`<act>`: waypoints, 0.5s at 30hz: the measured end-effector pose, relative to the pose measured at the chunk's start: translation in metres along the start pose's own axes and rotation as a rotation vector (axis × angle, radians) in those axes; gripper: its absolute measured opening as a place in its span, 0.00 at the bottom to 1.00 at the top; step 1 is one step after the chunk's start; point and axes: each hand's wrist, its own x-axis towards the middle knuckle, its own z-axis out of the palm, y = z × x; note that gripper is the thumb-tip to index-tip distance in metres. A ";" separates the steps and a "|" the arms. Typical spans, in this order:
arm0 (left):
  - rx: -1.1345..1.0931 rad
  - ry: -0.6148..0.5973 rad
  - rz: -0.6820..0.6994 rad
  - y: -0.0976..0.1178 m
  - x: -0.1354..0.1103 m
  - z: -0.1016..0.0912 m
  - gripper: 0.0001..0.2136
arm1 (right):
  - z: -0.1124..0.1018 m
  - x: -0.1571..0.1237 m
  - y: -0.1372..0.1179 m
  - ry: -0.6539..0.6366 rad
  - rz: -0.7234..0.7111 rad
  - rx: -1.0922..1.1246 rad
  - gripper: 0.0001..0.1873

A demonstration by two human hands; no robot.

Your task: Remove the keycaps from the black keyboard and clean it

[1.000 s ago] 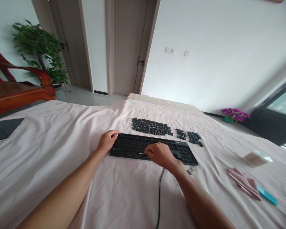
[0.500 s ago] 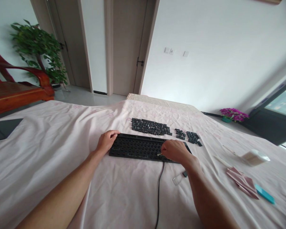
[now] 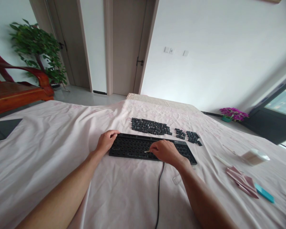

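A black keyboard (image 3: 131, 147) with its keycaps off lies on the pink cloth. My left hand (image 3: 107, 141) grips its far left corner, fingers bent over the edge. Over the middle of the board is my right hand (image 3: 165, 150), closed round a cotton swab (image 3: 147, 151) whose white tip points left at the bare key posts. Whether the tip touches them I cannot tell. Beyond the keyboard, the loose black keycaps (image 3: 150, 126) lie grouped in rows, with smaller groups (image 3: 192, 136) to the right. A cable (image 3: 159, 194) runs from the keyboard's near edge toward me.
On the right lie a clear-lidded tub (image 3: 255, 157), a folded pink cloth (image 3: 243, 181) and a blue item (image 3: 264, 193). A wire loop tool (image 3: 177, 180) lies by my right forearm. A dark flat panel (image 3: 4, 129) is at far left.
My right hand has moved left across the keyboard with the cotton swab, uncovering the board's right end. The left hand stays on its corner.
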 end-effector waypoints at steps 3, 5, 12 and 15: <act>-0.003 -0.008 0.001 0.000 0.000 0.000 0.14 | 0.004 0.001 -0.003 -0.042 -0.022 0.010 0.14; -0.006 -0.010 -0.001 -0.001 0.001 0.000 0.14 | 0.003 0.001 -0.001 -0.059 -0.022 0.008 0.14; -0.007 -0.033 -0.004 -0.001 -0.001 0.000 0.16 | -0.001 -0.002 0.009 -0.103 -0.012 -0.029 0.14; 0.012 -0.042 0.021 0.002 -0.002 0.000 0.17 | -0.001 -0.002 0.008 -0.072 0.010 -0.059 0.15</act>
